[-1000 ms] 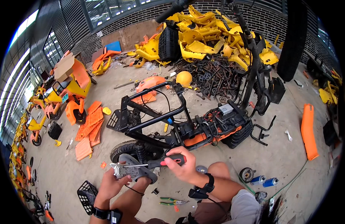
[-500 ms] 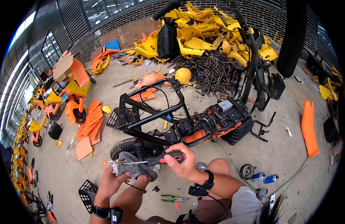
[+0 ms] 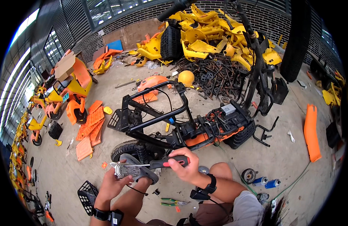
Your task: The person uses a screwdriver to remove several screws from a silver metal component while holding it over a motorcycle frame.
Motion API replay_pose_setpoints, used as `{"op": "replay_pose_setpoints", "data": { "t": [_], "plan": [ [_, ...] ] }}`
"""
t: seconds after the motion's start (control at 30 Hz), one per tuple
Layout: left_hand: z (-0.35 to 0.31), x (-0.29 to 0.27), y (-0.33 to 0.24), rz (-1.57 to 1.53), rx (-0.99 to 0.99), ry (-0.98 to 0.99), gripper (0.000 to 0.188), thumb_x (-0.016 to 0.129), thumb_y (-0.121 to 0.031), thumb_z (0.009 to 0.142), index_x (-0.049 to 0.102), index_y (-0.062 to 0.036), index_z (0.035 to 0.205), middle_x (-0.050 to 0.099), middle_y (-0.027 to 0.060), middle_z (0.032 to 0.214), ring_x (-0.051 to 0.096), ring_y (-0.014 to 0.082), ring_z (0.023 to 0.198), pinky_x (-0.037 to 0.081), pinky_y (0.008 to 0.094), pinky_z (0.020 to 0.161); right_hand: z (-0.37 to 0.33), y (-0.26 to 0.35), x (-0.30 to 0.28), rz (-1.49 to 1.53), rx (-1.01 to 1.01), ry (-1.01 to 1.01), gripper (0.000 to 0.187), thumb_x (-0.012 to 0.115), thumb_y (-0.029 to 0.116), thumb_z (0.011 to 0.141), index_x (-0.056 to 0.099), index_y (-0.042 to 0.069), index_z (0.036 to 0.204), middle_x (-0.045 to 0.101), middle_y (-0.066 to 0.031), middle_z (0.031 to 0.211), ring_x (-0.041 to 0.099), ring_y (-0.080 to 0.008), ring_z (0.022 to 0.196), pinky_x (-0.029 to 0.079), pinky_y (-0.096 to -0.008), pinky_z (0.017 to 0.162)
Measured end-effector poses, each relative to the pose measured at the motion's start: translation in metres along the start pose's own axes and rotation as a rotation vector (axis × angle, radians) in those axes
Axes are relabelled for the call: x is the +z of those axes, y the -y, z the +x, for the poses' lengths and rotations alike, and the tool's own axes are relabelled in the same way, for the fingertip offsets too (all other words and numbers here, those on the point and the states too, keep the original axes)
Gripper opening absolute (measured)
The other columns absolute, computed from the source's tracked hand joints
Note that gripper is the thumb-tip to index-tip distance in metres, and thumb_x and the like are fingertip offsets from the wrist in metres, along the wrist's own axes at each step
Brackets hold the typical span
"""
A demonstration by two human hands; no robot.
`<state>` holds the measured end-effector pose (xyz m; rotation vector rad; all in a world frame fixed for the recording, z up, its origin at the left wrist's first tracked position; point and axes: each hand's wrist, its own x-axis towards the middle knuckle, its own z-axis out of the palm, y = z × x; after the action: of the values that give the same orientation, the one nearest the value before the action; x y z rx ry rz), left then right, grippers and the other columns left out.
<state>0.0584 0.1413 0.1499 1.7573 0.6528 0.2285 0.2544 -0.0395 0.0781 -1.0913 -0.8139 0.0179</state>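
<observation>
While the left grip (image 3: pixel 113 184) holds hardware (image 3: pixel 121 170), the right (image 3: pixel 186 165) clasps a screwdriver (image 3: pixel 160 164).

No legible words; nor numbers

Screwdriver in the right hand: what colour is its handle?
The screwdriver handle is black with red parts, seen best in the head view.

The right hand (image 3: pixel 187 168) holds a screwdriver (image 3: pixel 156 164) (red-and-black handle (image 3: pixel 184 161)) at a grey part (image 3: pixel 124 171) in the left hand (image 3: pixel 112 184).
</observation>
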Motion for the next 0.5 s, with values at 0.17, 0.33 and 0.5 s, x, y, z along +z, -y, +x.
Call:
{"op": "replay_pose_setpoints", "data": {
  "t": [0.17, 0.33, 0.5],
  "plan": [
    [-0.0013, -0.0002, 0.0014, 0.020, -0.021, 0.011, 0.061, 0.067, 0.002, 0.088, 0.038, 0.0041, 0.142, 0.067, 0.0082, 0.101, 0.067, 0.0142, 0.083, 0.056, 0.0270, 0.069, 0.0010, 0.0006, 0.0004, 0.007, 0.023, 0.001, 0.023, 0.074, 0.016, 0.083, 0.064, 0.000, 0.096, 0.068, -0.0053, 0.084, 0.063, -0.0077, 0.073, 0.050, -0.0228, 0.066],
    [-0.0012, 0.0005, 0.0027, 0.032, -0.029, 0.013, 0.060, 0.067, 0.002, 0.088, 0.038, 0.0043, 0.141, 0.067, 0.0089, 0.101, 0.067, 0.0143, 0.083, 0.056, 0.0270, 0.069, 0.0006, 0.0012, -0.0013, -0.014, 0.037, 0.011, 0.024, 0.074, 0.017, 0.083, 0.064, -0.001, 0.096, 0.068, -0.0059, 0.086, 0.063, -0.0080, 0.074, 0.051, -0.0236, 0.066],
    [0.0002, -0.0036, 0.0065, 0.058, 0.038, 0.038, 0.058, 0.064, 0.003, 0.089, 0.035, 0.0095, 0.140, 0.066, 0.0140, 0.105, 0.070, 0.0206, 0.083, 0.060, 0.0311, 0.066, -0.0022, 0.0002, -0.0016, -0.019, -0.001, 0.032, 0.024, 0.074, 0.017, 0.083, 0.064, 0.000, 0.096, 0.068, -0.0075, 0.090, 0.063, -0.0100, 0.078, 0.050, -0.0247, 0.070]
  ]
}}
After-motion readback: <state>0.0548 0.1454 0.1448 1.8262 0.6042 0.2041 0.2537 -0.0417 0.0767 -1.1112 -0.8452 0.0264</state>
